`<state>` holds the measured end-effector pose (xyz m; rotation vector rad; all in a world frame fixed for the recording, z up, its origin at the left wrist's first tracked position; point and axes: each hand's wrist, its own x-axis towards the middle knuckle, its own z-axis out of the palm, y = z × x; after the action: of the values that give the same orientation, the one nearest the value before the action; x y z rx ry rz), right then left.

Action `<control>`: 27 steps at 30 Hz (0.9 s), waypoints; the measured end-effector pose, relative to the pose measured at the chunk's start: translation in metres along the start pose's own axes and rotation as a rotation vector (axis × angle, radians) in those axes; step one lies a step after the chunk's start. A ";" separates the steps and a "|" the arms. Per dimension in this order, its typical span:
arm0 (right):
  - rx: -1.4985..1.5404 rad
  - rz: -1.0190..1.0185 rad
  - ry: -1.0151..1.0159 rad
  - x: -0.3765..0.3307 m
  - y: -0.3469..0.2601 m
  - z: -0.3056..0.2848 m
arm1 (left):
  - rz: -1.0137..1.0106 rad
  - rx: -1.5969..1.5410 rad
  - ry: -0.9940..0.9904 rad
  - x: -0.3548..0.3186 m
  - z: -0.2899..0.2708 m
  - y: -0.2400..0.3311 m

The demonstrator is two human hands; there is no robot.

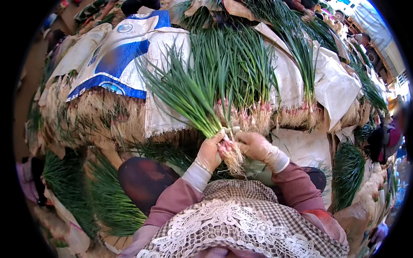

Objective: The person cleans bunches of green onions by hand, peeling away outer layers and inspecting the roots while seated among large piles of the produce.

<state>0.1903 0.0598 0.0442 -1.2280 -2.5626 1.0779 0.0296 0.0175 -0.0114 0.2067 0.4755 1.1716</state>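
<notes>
A bunch of spring onions (195, 109) with long green leaves, pink bulbs and pale stringy roots is in front of me. My gloved left hand (211, 150) is closed round it just above the bulbs, so the leaves fan out to the upper left. Beside the bulbs, my gloved right hand (254, 145) has its fingers bent in at the stems and roots. What lies between those fingers is too small to make out. Just beyond my hands, more spring onions (247, 69) lie in rows with their roots toward me.
White and blue sacks (118, 56) cover part of the heap on the left. A white sack (335, 81) lies on the right. Loose green onion piles (114, 193) flank my knees on the left, with another pile (349, 172) at right. Other people are around the edges.
</notes>
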 end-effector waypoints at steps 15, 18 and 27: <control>-0.130 0.296 -0.217 0.043 0.024 0.013 | 0.152 0.116 -0.189 -0.020 0.051 0.003; -0.120 0.265 0.408 0.037 0.033 -0.004 | 0.118 0.108 -0.083 -0.016 0.030 0.006; 0.351 0.587 0.564 0.038 0.069 -0.067 | -0.068 -0.038 -0.264 0.003 0.008 -0.008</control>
<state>0.2343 0.1531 0.0421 -1.8892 -1.5619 1.0032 0.0409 0.0174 -0.0085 0.3051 0.2262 1.0680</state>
